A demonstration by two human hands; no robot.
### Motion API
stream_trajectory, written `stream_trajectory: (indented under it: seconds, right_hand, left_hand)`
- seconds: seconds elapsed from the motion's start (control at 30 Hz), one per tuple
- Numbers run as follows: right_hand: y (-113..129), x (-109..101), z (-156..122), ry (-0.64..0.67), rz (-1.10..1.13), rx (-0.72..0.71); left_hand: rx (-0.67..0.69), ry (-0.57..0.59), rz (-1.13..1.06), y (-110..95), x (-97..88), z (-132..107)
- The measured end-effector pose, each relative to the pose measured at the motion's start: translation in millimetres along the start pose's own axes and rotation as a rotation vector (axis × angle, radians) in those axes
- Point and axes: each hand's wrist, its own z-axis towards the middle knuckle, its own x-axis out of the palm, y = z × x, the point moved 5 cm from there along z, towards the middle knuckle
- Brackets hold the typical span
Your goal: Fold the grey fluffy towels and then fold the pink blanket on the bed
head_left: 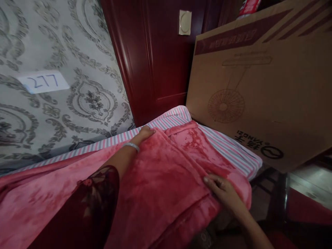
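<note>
A pink-red plush blanket [160,176] lies over a bed with a striped sheet [228,145]; part of it is folded over on itself. At the far corner of the folded layer my left hand [145,133] is closed on the blanket, a bracelet [131,146] round its wrist. My right hand [220,186] pinches the same layer's edge nearer to me, thumb on top. Between the hands the fold's edge runs slantwise. Some of my left fingers are hidden by the hand and cloth.
A large cardboard box [259,90] printed with a fan stands along the bed's right side. Behind the bed are a dark red panel [166,69] with a wall switch [185,22] and patterned wallpaper [93,100] bearing a paper label [44,82] marked 277.
</note>
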Motion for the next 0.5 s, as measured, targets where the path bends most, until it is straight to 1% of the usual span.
stream_trajectory:
  seconds: [0.07,0.13,0.2,0.27,0.4,0.43,0.5]
  right_hand:
    - [4,-4,-5,-0.086,-0.015,-0.044]
    - [8,-9,-11,-0.186,-0.045,-0.102]
    - [9,-9,-15,-0.24,-0.093,-0.147]
    - [7,-6,-16,-0.262,-0.144,-0.171]
    - [-2,-1,-14,-0.272,-0.198,-0.168]
    - [-4,-1,-13,-0.27,-0.2,-0.154]
    - [-8,-1,-13,-0.272,-0.196,-0.111]
  left_hand:
    - [0.04,-0.091,-0.037,-5,-11.2,3]
    - [0.106,-0.216,-0.09,-9,-24.4,5]
    - [0.153,-0.311,-0.149,-7,-29.8,4]
    - [0.156,-0.322,-0.178,-1,-21.3,4]
    - [0.098,-0.211,-0.151,14,15.9,2]
    - [0.087,-0.195,-0.147,17,22.5,3]
    - [0.072,-0.172,-0.141,22,29.7,5]
